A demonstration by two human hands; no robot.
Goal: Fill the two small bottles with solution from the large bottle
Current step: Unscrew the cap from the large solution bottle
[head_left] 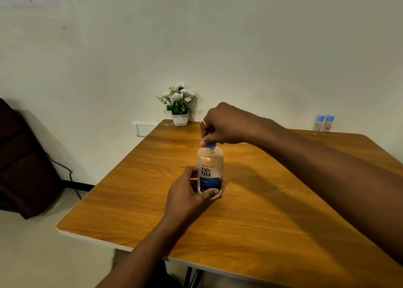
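1. Right, the large bottle (210,171) stands upright at table centre, long axis vertical, squarely between both hands.
2. The left hand (189,195) wraps the lower body from seven o'clock, thumb pressed across the blue label near the base.
3. The right hand (224,125) comes in from two o'clock, fingertips pinched round the blue cap (210,145) — it is the nearer one for the twist, I'd say.
4. Whether that cap is loosened, I cannot tell.
5. The two small bottles (323,125) wait side by side at two o'clock on the far edge of the table (272,211), well apart from the hands, blue caps on and seemingly empty.
6. The big bottle looks mostly clear; its liquid level is hard to read.
7. A potted plant (180,106) sits at eleven o'clock, out of the way.
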